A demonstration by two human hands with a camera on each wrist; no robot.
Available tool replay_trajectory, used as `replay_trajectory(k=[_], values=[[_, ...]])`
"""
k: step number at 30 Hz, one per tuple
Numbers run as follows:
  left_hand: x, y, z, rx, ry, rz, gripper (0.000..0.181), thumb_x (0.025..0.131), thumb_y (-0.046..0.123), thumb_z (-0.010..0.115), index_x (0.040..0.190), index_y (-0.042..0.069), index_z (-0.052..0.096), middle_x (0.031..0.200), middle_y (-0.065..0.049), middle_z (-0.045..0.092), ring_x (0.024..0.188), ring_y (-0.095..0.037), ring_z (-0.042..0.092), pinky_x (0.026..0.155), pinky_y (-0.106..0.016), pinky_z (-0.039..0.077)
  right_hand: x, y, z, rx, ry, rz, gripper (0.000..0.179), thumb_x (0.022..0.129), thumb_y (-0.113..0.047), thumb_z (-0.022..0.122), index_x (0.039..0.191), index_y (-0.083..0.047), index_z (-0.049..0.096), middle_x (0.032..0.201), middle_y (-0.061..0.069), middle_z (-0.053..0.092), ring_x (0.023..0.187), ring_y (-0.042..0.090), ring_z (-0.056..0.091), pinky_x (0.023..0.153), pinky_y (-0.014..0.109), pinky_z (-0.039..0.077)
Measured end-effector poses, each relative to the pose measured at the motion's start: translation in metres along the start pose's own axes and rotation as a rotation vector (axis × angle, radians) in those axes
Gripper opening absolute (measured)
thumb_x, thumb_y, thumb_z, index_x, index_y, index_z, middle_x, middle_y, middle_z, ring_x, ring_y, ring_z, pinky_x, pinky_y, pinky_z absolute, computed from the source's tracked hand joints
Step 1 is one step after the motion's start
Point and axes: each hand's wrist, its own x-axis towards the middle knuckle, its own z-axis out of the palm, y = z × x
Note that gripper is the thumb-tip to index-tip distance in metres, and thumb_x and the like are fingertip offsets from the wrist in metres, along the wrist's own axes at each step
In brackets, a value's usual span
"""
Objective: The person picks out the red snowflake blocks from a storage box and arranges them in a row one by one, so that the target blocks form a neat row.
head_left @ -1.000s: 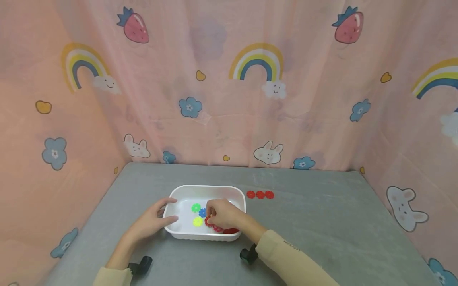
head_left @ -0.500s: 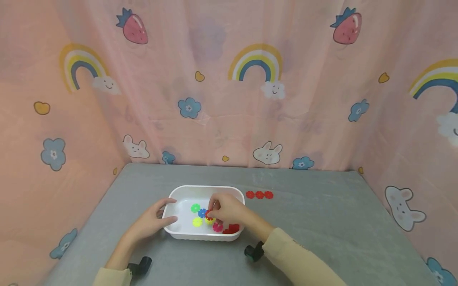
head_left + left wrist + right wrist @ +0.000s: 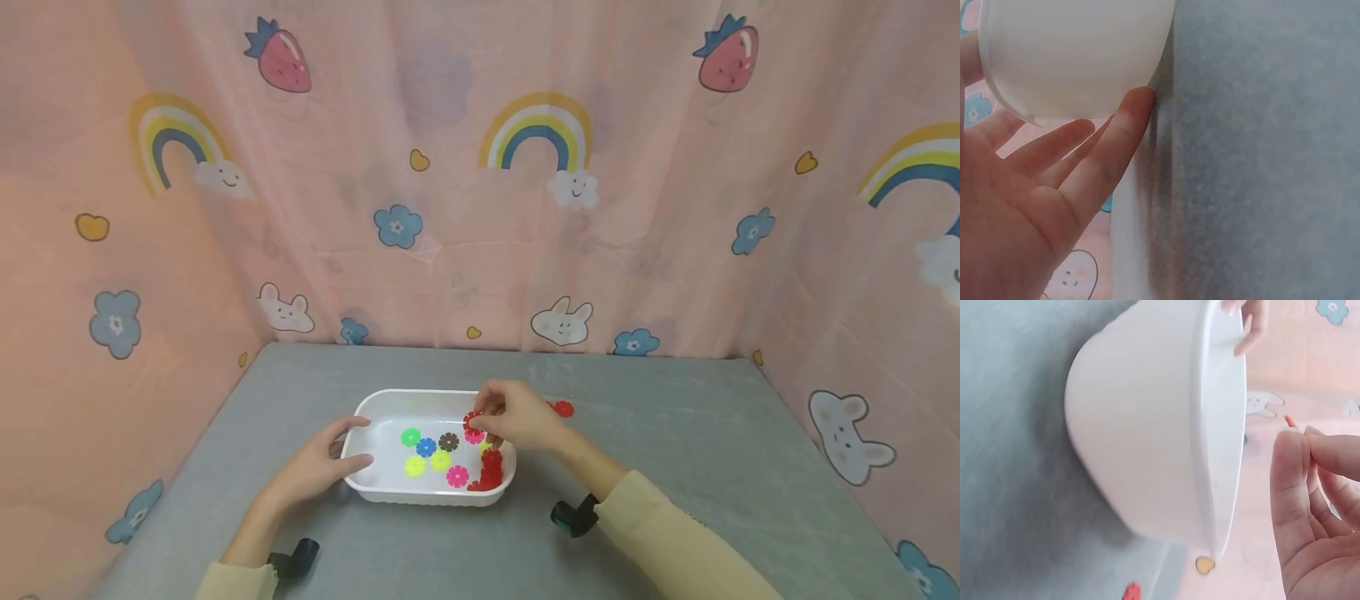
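My left hand (image 3: 318, 454) grips the left end of a white plastic tray (image 3: 397, 492), with some fingers against its outer wall in the left wrist view. My right hand (image 3: 521, 417) is over the tray's right end. Between thumb and forefinger it pinches a red notched plastic disc (image 3: 472, 422); the right wrist view shows only that disc's edge (image 3: 1290, 421). Inside the tray lie a green disc (image 3: 410, 437), a blue disc (image 3: 426, 447), a brown disc (image 3: 448, 442), yellow and pink discs, and a cluster of red discs (image 3: 489, 472) at the right end.
Just right of the tray, a red disc (image 3: 563, 408) lies on the grey tabletop (image 3: 675, 467), partly behind my right hand. A pink patterned curtain (image 3: 465, 275) surrounds the table's back and sides. Black wrist cameras sit at both wrists.
From among the coloured discs in the tray, my right hand has lifted a red disc and moved right toward the tray's right rim. The brown disc is now uncovered. My left hand stays put.
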Motion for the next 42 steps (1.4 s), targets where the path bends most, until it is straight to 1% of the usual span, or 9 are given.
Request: replay_trajectory(k=[4,11,19,25,29,32,36,39,42], values=[[0.000,0.000,0.000,0.009,0.000,-0.006,0.059,0.092,0.034,0.075,0.143,0.015,0.052,0.156,-0.023,0.041,0.133,-0.048,0.050,0.105,-0.065,0.041,-0.005,0.006,-0.012,0.015,0.035,0.014,0.014,0.092,-0.009,0.075,0.098,-0.006,0.062,0.084,0.011,0.067,0.064,0.021,0.066,0.063,0.038,0.060],[0.000,0.001,0.000,0.017,0.003,-0.009,0.060,0.092,0.034,0.075,0.143,0.014,0.052,0.156,-0.023,0.040,0.134,-0.048,0.050,0.105,-0.065,0.041,-0.014,0.021,-0.037,-0.020,0.133,0.031,0.014,0.092,-0.005,0.074,0.098,-0.003,0.061,0.080,0.008,0.062,0.062,0.020,0.063,0.062,0.035,0.060],[-0.001,0.002,0.000,-0.008,-0.009,0.010,0.058,0.092,0.032,0.076,0.142,0.013,0.053,0.155,-0.024,0.041,0.133,-0.047,0.051,0.105,-0.062,0.043,-0.031,0.044,-0.068,-0.045,0.205,0.058,0.014,0.093,-0.007,0.073,0.098,-0.002,0.061,0.080,0.013,0.064,0.061,0.022,0.064,0.064,0.044,0.061],[-0.002,0.002,-0.001,-0.032,-0.012,0.002,0.058,0.092,0.030,0.076,0.142,0.013,0.052,0.155,-0.023,0.041,0.133,-0.046,0.051,0.105,-0.061,0.043,-0.041,0.063,-0.085,-0.066,0.280,0.061,0.015,0.094,-0.007,0.073,0.103,0.000,0.063,0.085,0.017,0.067,0.064,0.023,0.066,0.063,0.035,0.061],[-0.003,0.002,-0.002,-0.027,-0.020,0.001,0.058,0.093,0.030,0.075,0.143,0.012,0.052,0.155,-0.024,0.040,0.133,-0.047,0.051,0.105,-0.062,0.043,-0.043,0.076,-0.091,-0.047,0.327,0.061,0.016,0.094,-0.007,0.072,0.104,0.003,0.063,0.089,0.023,0.068,0.066,0.025,0.067,0.065,0.035,0.061],[-0.003,0.002,-0.002,-0.019,-0.020,0.000,0.058,0.093,0.030,0.075,0.142,0.013,0.052,0.156,-0.024,0.040,0.133,-0.048,0.050,0.105,-0.062,0.043,-0.042,0.088,-0.095,-0.012,0.358,0.065,0.017,0.095,-0.006,0.072,0.103,0.004,0.063,0.091,0.026,0.067,0.067,0.025,0.068,0.066,0.039,0.062],[-0.002,0.002,-0.001,-0.013,-0.012,-0.010,0.058,0.093,0.031,0.075,0.142,0.013,0.052,0.156,-0.024,0.040,0.133,-0.048,0.050,0.105,-0.063,0.042,-0.038,0.102,-0.095,0.018,0.395,0.095,0.018,0.095,-0.006,0.072,0.105,0.006,0.062,0.088,0.021,0.068,0.066,0.024,0.069,0.066,0.041,0.062],[-0.001,0.002,0.000,-0.010,-0.008,-0.012,0.059,0.092,0.032,0.075,0.143,0.013,0.052,0.156,-0.024,0.040,0.133,-0.048,0.050,0.105,-0.063,0.042,-0.035,0.112,-0.094,0.011,0.419,0.140,0.018,0.095,-0.006,0.071,0.105,0.006,0.062,0.085,0.016,0.068,0.066,0.023,0.070,0.065,0.036,0.061],[-0.001,0.002,-0.001,-0.007,-0.004,-0.018,0.059,0.092,0.032,0.076,0.143,0.014,0.052,0.156,-0.024,0.040,0.132,-0.047,0.052,0.104,-0.063,0.043,-0.031,0.121,-0.091,-0.012,0.431,0.183,0.017,0.096,-0.005,0.069,0.105,0.007,0.061,0.083,0.015,0.068,0.066,0.022,0.070,0.063,0.031,0.060]])
